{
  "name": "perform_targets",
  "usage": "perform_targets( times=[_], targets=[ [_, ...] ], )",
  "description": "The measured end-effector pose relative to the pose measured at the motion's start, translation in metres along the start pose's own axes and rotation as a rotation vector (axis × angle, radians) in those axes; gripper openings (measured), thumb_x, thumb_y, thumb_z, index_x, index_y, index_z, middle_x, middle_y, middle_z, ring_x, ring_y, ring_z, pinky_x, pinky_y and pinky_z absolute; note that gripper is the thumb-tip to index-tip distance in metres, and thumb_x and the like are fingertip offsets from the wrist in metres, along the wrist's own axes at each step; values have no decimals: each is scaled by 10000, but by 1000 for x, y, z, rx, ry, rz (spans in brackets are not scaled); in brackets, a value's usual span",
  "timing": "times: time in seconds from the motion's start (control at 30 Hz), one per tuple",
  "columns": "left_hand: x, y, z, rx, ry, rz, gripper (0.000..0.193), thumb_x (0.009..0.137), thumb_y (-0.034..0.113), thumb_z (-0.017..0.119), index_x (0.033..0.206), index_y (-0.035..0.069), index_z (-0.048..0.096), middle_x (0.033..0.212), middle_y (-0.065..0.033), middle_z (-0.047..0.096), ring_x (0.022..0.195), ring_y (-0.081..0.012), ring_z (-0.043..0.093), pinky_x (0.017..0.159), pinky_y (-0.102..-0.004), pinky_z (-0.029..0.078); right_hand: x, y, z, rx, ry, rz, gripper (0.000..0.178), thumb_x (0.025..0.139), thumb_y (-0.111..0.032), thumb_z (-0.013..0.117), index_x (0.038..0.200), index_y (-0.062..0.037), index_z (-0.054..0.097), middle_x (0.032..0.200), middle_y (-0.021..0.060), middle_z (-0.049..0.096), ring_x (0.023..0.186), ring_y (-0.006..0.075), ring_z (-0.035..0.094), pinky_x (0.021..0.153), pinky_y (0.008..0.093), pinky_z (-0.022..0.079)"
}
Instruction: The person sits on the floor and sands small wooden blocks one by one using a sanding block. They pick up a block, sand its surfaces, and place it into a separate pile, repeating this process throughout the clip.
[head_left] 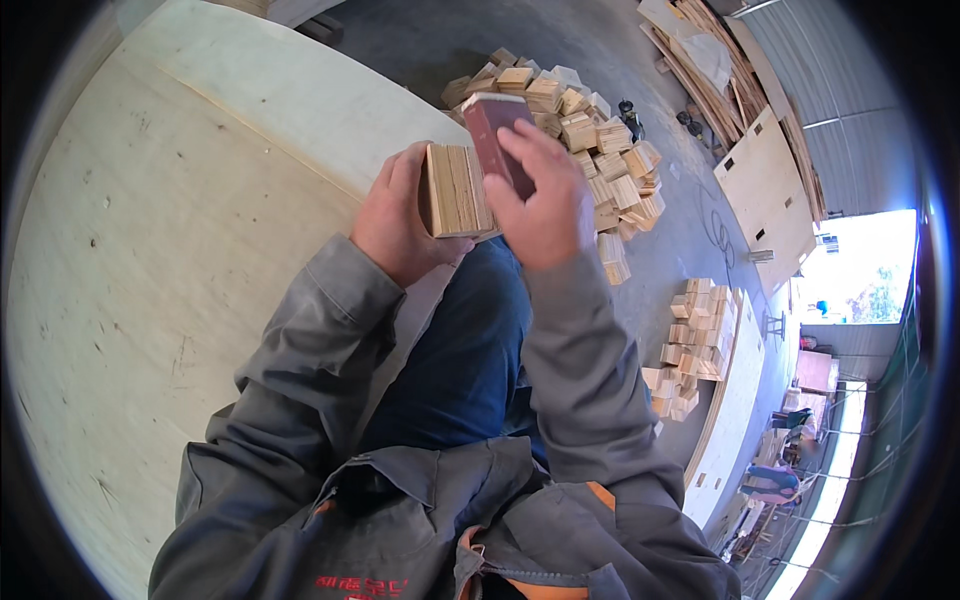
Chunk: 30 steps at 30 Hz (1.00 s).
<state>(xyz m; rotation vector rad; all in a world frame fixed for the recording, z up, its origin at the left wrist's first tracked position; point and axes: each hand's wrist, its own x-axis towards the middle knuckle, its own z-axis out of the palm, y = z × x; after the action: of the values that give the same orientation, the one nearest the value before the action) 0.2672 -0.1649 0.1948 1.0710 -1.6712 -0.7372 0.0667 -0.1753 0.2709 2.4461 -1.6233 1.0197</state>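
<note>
My left hand (pixel 398 220) is wrapped round a squarish plywood block (pixel 455 190), its layered edge grain facing up. In my right hand (pixel 548 195) is a reddish-brown sanding block (pixel 492 135) with a pale end, fingers on one side and thumb on the near side. It is tilted beside the right edge of the plywood block; whether the two touch I cannot tell. Both hands are above my knee, by the edge of a large pale plywood sheet (pixel 200 250).
A loose heap of wooden blocks (pixel 610 165) lies on the grey floor (pixel 400 50) beyond my hands. Stacked blocks (pixel 700 325) stand to the right by a long board (pixel 735 400). Planks (pixel 705 75) lean at the far right. Another person (pixel 775 485) is at the lower right.
</note>
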Motion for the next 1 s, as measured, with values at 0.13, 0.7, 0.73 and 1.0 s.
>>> perform_targets(
  times=[0.13,0.7,0.73,1.0],
  targets=[
    [-1,-1,-3,-19,-19,-44,1214,602,135,1056,1621,-5,410,1485,-233,565,1394,-417,587,1196,-471,498,11,12,-1,181,-66,85,515,892,-215,816,1381,-67,757,1494,228,693,1322,427,673,1137,523,511],
    [-3,-4,-2,8,28,15,1124,650,186,1045,1569,-13,430,1412,-276,612,1297,-469,633,1100,-501,559,-51,-49,-17,-35,39,-23,516,821,-112,868,1330,-103,785,1498,134,686,1242,411,646,1077,497,549],
    [-2,-3,-2,16,21,10,1130,655,182,1052,1575,-16,426,1426,-263,598,1315,-453,627,1120,-494,547,-39,-38,-13,-40,42,-7,496,834,-131,860,1324,-97,789,1481,135,700,1235,409,656,1077,492,551],
    [-2,-3,-4,26,-25,8,1191,672,196,1062,1606,-35,360,1442,-257,573,1363,-442,581,1158,-494,522,-47,4,-29,186,112,256,487,865,-144,851,1331,-31,765,1446,234,720,1320,413,692,1139,488,537]
  ],
)
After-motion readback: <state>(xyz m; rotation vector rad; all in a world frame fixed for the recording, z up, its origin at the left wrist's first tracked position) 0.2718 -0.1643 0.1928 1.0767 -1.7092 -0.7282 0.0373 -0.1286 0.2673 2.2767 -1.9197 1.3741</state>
